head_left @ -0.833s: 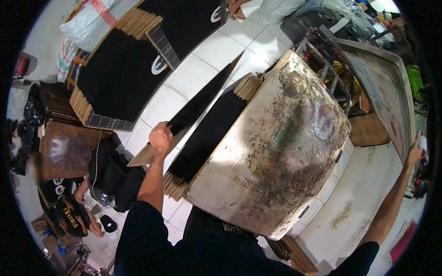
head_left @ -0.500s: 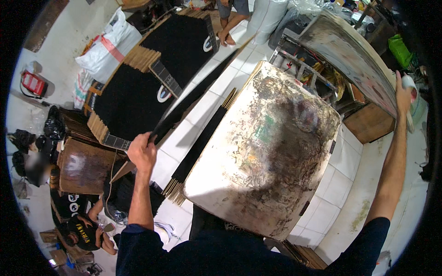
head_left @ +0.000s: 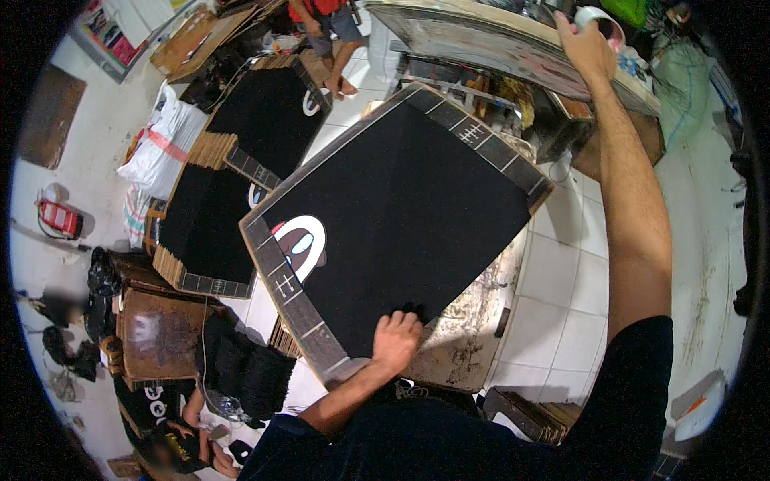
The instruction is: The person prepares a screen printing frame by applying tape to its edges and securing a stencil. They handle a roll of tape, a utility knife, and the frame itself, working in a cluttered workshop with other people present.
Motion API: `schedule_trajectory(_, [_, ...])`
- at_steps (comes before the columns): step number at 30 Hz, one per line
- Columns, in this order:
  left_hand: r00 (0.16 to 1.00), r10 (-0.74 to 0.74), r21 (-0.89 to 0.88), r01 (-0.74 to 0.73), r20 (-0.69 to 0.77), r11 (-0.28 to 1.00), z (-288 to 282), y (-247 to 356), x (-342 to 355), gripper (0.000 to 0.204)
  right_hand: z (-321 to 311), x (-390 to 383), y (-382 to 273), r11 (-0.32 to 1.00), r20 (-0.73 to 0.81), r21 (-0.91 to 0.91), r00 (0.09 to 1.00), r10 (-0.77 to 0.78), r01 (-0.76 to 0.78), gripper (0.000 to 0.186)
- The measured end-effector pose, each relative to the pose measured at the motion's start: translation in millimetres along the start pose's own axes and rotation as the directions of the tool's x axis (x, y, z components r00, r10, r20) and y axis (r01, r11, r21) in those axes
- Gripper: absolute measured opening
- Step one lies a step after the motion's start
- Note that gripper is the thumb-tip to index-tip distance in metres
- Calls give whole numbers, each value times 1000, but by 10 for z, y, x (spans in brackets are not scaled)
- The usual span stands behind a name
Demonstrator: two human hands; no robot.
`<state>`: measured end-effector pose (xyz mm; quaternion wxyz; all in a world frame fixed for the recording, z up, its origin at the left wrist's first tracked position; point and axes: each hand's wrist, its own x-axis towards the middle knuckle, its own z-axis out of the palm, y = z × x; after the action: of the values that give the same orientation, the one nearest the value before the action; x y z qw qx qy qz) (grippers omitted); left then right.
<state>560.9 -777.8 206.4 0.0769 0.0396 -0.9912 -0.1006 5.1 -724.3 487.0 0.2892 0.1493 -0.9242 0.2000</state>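
The left hand (head_left: 396, 338) presses flat, fingers spread, on the near edge of a large black cloth-covered rectangular board (head_left: 401, 216), not curled round anything. The right hand (head_left: 588, 44) is raised far up at arm's length and grips the edge of a tilted, ink-smeared printing screen in a wooden frame (head_left: 489, 44); the fingers wrap over its rim, though how tightly they close I cannot tell.

The board lies flat on a paint-spattered worktable (head_left: 473, 329), which shows only as a stained strip at its lower right. It seems already seated in place, with the screen lifted clear above it, so laying the board looks done, while bringing the screen down over the cloth appears not yet done.

The cloth is matt and deep black, stretched smooth with no visible wrinkles. A brown wooden border runs round it, marked with short white registration lines. Near the left corner sits a printed design, a white arch shape (head_left: 298, 244) with dark red beside it.

On the white tiled floor (head_left: 577, 280) to the left, stacks of similar black boards (head_left: 233, 184) lie in thick piles, their thin wooden edges showing in layers. A white bulging sack (head_left: 164, 148) rests beside them, and a brown cardboard box (head_left: 160, 333) stands nearer. Another person's bare legs (head_left: 341, 56) show at the top.
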Motion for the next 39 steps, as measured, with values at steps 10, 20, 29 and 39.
schedule_trajectory(10, [985, -169, -295, 154, -26, 943, 327, -484, 653, 62, -160, -317, -158, 998, -187, 58, 982, 39, -29, 56])
schedule_trajectory(20, [641, -728, -58, 759, 245, 649, 374, -4492, 304, 73, -132, -588, -87, 994, -198, 105, 978, 59, -38, 50])
schedule_trajectory(29, [498, -798, -799, 601, 341, 33, -16, -2847, -644, 37, -125, -562, -79, 984, -179, 10, 968, 178, -179, 57])
schedule_trajectory(39, [498, -789, -857, 511, 360, -69, 562, -2149, -983, 39, -79, -621, 20, 987, -241, -55, 961, 134, -151, 59])
